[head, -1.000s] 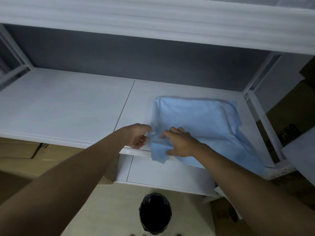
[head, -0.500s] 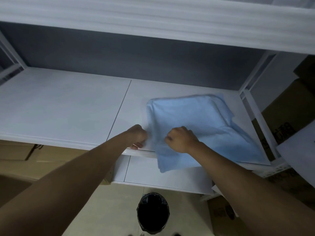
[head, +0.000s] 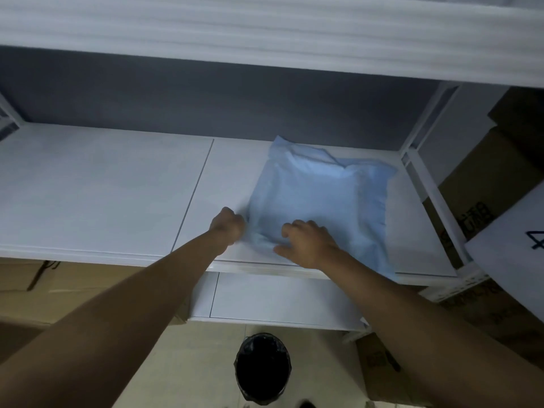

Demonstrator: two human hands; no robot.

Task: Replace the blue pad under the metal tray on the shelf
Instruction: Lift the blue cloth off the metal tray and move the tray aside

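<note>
Soft blue fabric is what your left hand (head: pixel 228 228) has hold of: its fingers are curled into a fist at the near left corner of the pad (head: pixel 319 207), and it looks to be pinching that edge, though the fingertips are hidden. Your right hand (head: pixel 306 244) lies on top of the near edge with fingers bent and pressing down, thumb out to the left. Expect the pad to be very light and limp, likely to bunch, fold and slide on the smooth shelf (head: pixel 112 189), so take it by two corners and keep it taut as you spread it. It lies on the right half of the shelf, near the front lip, pale blue, rumpled, its far edge folded up and its right side wrinkled. No metal tray is in view. Below you, a dark bin (head: pixel 263 368) stands on the floor, with cardboard boxes (head: pixel 482 184) to the right
</note>
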